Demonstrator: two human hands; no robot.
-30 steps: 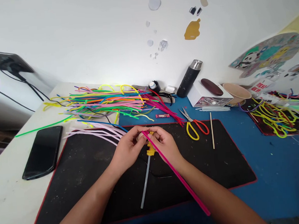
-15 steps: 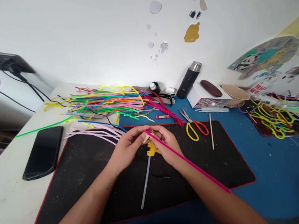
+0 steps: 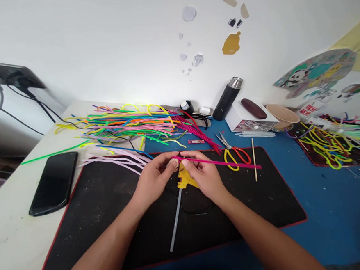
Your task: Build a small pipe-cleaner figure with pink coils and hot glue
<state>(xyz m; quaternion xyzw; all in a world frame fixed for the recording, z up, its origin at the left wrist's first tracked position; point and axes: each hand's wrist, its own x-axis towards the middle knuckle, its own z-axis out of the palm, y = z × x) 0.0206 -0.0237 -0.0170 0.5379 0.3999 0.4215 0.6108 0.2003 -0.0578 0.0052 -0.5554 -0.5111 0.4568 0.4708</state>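
Note:
My left hand point(image 3: 156, 174) is closed, its thumb and fingers pinching the left end of a magenta pipe cleaner point(image 3: 228, 163) and a small pale piece mostly hidden by the fingertips. My right hand point(image 3: 206, 175) pinches the same pipe cleaner close by, and its long free part sticks out to the right over the scissors point(image 3: 231, 158). Directly below the fingers lies a yellow glue gun point(image 3: 186, 179), partly covered by my right hand. A translucent glue stick point(image 3: 175, 221) extends from it toward me.
A black mat point(image 3: 100, 223) covers the desk. Behind it lies a heap of colourful pipe cleaners point(image 3: 130, 124). A phone point(image 3: 54, 183) rests at left. A wooden stick point(image 3: 254, 162), black thermos point(image 3: 228, 100), white box point(image 3: 246, 118) and bowl point(image 3: 281, 114) stand or lie at right.
The pipe cleaner's free end has swung up and away from my right forearm, now pointing nearly straight right. My right thumb has come over onto it. The left hand stays nearly in place.

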